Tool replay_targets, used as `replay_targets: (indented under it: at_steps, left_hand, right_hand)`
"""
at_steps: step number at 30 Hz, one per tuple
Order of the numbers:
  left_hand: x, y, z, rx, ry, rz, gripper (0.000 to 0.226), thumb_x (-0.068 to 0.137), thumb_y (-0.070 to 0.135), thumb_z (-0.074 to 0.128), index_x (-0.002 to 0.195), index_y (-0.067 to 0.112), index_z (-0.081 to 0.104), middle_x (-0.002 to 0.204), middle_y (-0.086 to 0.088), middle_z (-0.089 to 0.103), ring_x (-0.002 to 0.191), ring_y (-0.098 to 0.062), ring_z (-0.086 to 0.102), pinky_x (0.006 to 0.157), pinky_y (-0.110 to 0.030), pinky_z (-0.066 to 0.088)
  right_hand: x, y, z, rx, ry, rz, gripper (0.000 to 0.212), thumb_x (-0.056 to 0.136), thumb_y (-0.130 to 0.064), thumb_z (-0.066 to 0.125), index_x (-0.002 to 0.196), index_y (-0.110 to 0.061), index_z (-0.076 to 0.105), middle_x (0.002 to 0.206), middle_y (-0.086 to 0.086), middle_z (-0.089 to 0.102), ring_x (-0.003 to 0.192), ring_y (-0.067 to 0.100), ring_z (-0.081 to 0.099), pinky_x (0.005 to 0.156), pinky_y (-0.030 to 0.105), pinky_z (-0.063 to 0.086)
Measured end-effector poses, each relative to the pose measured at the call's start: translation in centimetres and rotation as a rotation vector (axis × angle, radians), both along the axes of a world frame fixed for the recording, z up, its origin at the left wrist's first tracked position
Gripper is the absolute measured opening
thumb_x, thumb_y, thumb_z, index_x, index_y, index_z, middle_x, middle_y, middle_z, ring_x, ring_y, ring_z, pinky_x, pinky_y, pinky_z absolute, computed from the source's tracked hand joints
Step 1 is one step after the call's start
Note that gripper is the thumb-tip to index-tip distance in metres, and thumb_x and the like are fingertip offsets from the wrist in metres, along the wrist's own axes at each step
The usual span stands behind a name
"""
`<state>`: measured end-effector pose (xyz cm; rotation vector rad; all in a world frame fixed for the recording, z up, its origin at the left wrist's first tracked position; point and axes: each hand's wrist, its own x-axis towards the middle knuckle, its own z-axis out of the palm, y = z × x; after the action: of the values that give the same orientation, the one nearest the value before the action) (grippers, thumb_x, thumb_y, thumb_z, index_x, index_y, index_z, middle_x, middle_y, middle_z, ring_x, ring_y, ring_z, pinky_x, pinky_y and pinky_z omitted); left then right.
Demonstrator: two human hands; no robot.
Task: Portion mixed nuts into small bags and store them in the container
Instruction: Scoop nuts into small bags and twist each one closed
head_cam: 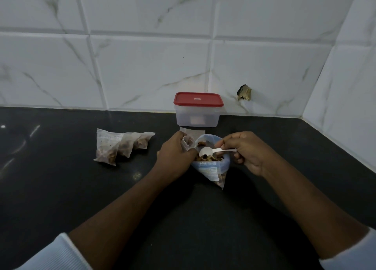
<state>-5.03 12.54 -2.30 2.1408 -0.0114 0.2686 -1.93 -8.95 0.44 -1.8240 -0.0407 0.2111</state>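
Observation:
A large open bag of mixed nuts [211,168] stands on the black counter [183,208], its rim rolled down. My right hand [244,151] pinches the handle of a small white scoop [205,152], whose bowl hovers over the nuts. My left hand [175,153] grips a small clear bag [188,142] held open just left of the big bag. Three filled small bags [120,146] lie together to the left. A clear container with a red lid [198,110] stands closed against the wall, behind the hands.
More empty small bags [192,131] lie flat between the container and the big bag. A tiled wall runs along the back and the right side. A damaged spot [244,93] marks the wall to the right of the container.

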Motion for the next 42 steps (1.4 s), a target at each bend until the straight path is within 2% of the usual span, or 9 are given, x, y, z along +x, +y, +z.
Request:
replay_targets:
  at_steps: [3, 6, 13, 16, 18, 21, 28, 33, 42]
  left_hand:
    - [-0.1, 0.0, 0.1, 0.002, -0.009, -0.002, 0.026, 0.095, 0.027, 0.072, 0.117, 0.029, 0.059, 0.103, 0.014, 0.062, 0.096, -0.003, 0.061, 0.081, -0.026, 0.053]
    - [-0.3, 0.0, 0.1, -0.003, -0.021, -0.004, 0.025, 0.095, 0.026, 0.072, 0.116, 0.028, 0.059, 0.103, 0.013, 0.063, 0.095, -0.003, 0.061, 0.078, -0.025, 0.052]
    - [-0.3, 0.1, 0.1, -0.015, -0.032, -0.023, 0.023, 0.092, 0.029, 0.074, 0.108, 0.033, 0.058, 0.102, 0.014, 0.065, 0.097, -0.003, 0.063, 0.084, -0.030, 0.055]
    - [-0.4, 0.0, 0.0, -0.026, -0.054, -0.029, 0.025, 0.088, 0.039, 0.078, 0.103, 0.036, 0.058, 0.101, 0.014, 0.068, 0.096, -0.002, 0.064, 0.085, -0.033, 0.054]
    - [-0.3, 0.1, -0.1, -0.023, -0.073, -0.028, 0.025, 0.087, 0.032, 0.079, 0.099, 0.035, 0.058, 0.097, 0.011, 0.068, 0.091, -0.002, 0.064, 0.077, -0.026, 0.050]
    - [-0.2, 0.1, -0.2, -0.040, -0.076, -0.035, 0.027, 0.087, 0.020, 0.080, 0.099, 0.030, 0.058, 0.097, 0.009, 0.067, 0.087, -0.003, 0.064, 0.068, -0.017, 0.045]
    - [-0.2, 0.1, -0.2, 0.004, -0.057, -0.027, 0.027, 0.090, 0.030, 0.077, 0.104, 0.038, 0.056, 0.100, 0.017, 0.065, 0.097, -0.001, 0.062, 0.092, -0.038, 0.055]
    - [-0.2, 0.1, 0.0, 0.043, -0.017, -0.008, 0.024, 0.090, 0.032, 0.075, 0.104, 0.037, 0.057, 0.099, 0.016, 0.065, 0.097, -0.004, 0.062, 0.097, -0.048, 0.055]
    - [-0.2, 0.0, 0.3, 0.071, 0.003, -0.006, 0.026, 0.090, 0.029, 0.076, 0.105, 0.034, 0.057, 0.101, 0.014, 0.064, 0.097, -0.004, 0.062, 0.097, -0.044, 0.055]
  right_hand:
    - [0.1, -0.2, 0.0, 0.153, 0.113, -0.012, 0.017, 0.093, -0.001, 0.060, 0.099, 0.003, 0.076, 0.092, 0.021, 0.077, 0.049, 0.008, 0.040, 0.043, 0.020, 0.032]
    - [0.1, -0.2, 0.1, 0.237, 0.139, -0.045, 0.016, 0.092, -0.003, 0.062, 0.099, 0.002, 0.076, 0.080, 0.013, 0.073, 0.049, 0.006, 0.039, 0.043, 0.019, 0.030]
    - [-0.5, 0.4, 0.6, 0.389, -0.077, 0.002, 0.018, 0.096, 0.001, 0.059, 0.106, 0.002, 0.074, 0.088, 0.017, 0.075, 0.053, 0.009, 0.039, 0.049, 0.022, 0.032]
    - [-1.2, 1.1, 0.3, 0.165, -0.281, 0.115, 0.018, 0.096, 0.000, 0.063, 0.101, -0.008, 0.079, 0.085, 0.003, 0.075, 0.060, 0.010, 0.056, 0.057, 0.023, 0.047]
    - [-1.8, 1.6, 0.2, -0.063, -0.464, 0.229, 0.020, 0.096, -0.002, 0.066, 0.104, -0.013, 0.080, 0.100, -0.004, 0.078, 0.085, 0.007, 0.072, 0.076, 0.024, 0.059]
    - [-2.1, 2.0, -0.1, -0.238, -0.644, 0.332, 0.025, 0.095, -0.001, 0.067, 0.110, -0.016, 0.080, 0.109, -0.010, 0.077, 0.105, 0.003, 0.071, 0.090, 0.018, 0.056]
    - [-1.2, 0.8, 0.3, -0.258, -0.761, 0.132, 0.026, 0.093, 0.001, 0.065, 0.105, -0.017, 0.080, 0.100, -0.010, 0.077, 0.095, 0.003, 0.071, 0.082, 0.017, 0.057]
    - [-0.5, -0.6, 0.8, -0.638, -0.753, 0.131, 0.021, 0.093, -0.009, 0.063, 0.096, -0.023, 0.078, 0.087, -0.014, 0.072, 0.079, 0.001, 0.066, 0.073, 0.023, 0.057]
    - [-0.3, -0.6, 1.1, -0.909, -0.678, 0.171, 0.019, 0.098, -0.014, 0.059, 0.097, -0.019, 0.077, 0.091, -0.002, 0.072, 0.079, 0.007, 0.065, 0.077, 0.032, 0.057]
